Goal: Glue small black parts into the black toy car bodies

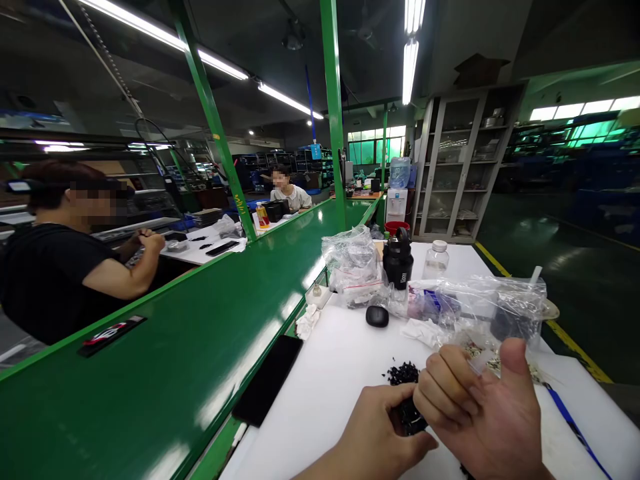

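Low on the right of the head view, my left hand [376,427] pinches a small black part [412,419] between thumb and fingers. My right hand [480,410] is beside it, palm turned up, fingers curled and thumb raised. A small clear piece [481,362] shows at its index finger and seems held there. Just beyond my hands, a heap of small black pieces [403,373] lies on the white table [320,373]. Light-coloured small pieces [493,360] sit on plastic behind my right hand.
A black case [377,317], a black bottle [399,261], a clear jar [437,260] and plastic bags [353,263] stand farther back. A dark phone [269,380] lies by the green belt [200,333]. A blue tool [570,420] is at right. Two people sit across the belt.
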A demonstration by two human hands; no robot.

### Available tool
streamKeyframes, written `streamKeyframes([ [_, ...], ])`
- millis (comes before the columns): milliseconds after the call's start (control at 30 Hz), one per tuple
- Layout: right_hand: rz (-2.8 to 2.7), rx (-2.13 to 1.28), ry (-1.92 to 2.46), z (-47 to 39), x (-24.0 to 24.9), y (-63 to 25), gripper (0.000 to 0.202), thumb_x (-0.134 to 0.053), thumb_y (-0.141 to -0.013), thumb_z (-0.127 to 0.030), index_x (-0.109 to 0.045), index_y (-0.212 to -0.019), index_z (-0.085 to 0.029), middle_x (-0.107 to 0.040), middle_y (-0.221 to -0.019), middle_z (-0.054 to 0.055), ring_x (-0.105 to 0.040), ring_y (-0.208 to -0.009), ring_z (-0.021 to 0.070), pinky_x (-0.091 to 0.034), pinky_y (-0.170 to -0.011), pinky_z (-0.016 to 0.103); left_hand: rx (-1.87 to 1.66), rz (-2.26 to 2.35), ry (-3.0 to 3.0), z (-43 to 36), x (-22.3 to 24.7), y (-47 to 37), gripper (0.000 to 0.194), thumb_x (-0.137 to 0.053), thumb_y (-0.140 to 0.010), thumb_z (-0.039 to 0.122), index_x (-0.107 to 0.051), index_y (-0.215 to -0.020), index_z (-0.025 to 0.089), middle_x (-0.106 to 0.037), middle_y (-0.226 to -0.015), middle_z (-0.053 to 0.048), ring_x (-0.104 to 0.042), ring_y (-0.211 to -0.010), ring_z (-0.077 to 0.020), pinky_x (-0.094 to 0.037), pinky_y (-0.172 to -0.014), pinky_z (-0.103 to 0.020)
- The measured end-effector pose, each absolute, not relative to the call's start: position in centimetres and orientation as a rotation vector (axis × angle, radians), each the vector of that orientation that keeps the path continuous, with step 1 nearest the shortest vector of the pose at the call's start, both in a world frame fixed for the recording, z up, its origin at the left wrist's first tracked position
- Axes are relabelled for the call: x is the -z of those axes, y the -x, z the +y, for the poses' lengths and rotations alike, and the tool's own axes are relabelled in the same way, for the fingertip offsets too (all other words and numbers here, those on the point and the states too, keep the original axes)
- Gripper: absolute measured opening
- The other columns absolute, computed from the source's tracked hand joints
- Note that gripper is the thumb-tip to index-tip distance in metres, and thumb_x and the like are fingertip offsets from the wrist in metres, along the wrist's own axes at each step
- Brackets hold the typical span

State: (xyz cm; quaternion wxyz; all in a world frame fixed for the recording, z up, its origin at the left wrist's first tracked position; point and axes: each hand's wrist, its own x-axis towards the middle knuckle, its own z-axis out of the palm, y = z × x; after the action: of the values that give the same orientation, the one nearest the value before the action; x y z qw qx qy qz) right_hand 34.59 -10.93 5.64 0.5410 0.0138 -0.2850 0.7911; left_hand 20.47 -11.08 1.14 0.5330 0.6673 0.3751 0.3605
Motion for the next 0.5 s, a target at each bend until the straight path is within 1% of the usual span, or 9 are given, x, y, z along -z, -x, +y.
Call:
streamKeyframes([
  [100,-0.657,-1.872,-0.034,-10.87,-5.58,-34.68,0.071,-0.05,-0.082,-0.082,-0.027,-0.056,-0.02,-0.023,-0.051,-0.006,-0.018,-0.044,0.0086,-0.019,-0.045,0.027,-0.857,0.924,-1.621,-11.09,-0.93,-20.43,0.012,-0.066,-0.068,0.011,-0.071,-0.079,0.014,-0.053,-0.063,0.004,-0.038,-0.059,-0.0081,-0.028,-0.053,-0.022],
  [300,-0.64,-1.862,-0.021,-10.92,-5.55,-34.67,0.071,-0.047,-0.082,-0.083,-0.029,-0.056,-0.02,-0.023,-0.051,-0.006,-0.018,-0.044,0.0085,-0.02,-0.046,0.027,-0.832,0.958,-1.645,-11.12,-0.63,-20.4,0.016,-0.067,-0.068,0.012,-0.073,-0.083,0.014,-0.054,-0.064,0.005,-0.039,-0.059,-0.0083,-0.03,-0.054,-0.022],
  [500,-0.647,-1.851,-0.02,-10.87,-5.53,-34.62,0.07,-0.05,-0.082,-0.081,-0.032,-0.055,-0.02,-0.025,-0.051,-0.006,-0.019,-0.044,0.0085,-0.021,-0.045,0.026,-0.852,0.935,-1.558,-11.18,-1.25,-20.56,0.019,-0.066,-0.068,0.01,-0.072,-0.085,0.013,-0.059,-0.069,0.003,-0.041,-0.063,-0.0092,-0.032,-0.057,-0.022],
])
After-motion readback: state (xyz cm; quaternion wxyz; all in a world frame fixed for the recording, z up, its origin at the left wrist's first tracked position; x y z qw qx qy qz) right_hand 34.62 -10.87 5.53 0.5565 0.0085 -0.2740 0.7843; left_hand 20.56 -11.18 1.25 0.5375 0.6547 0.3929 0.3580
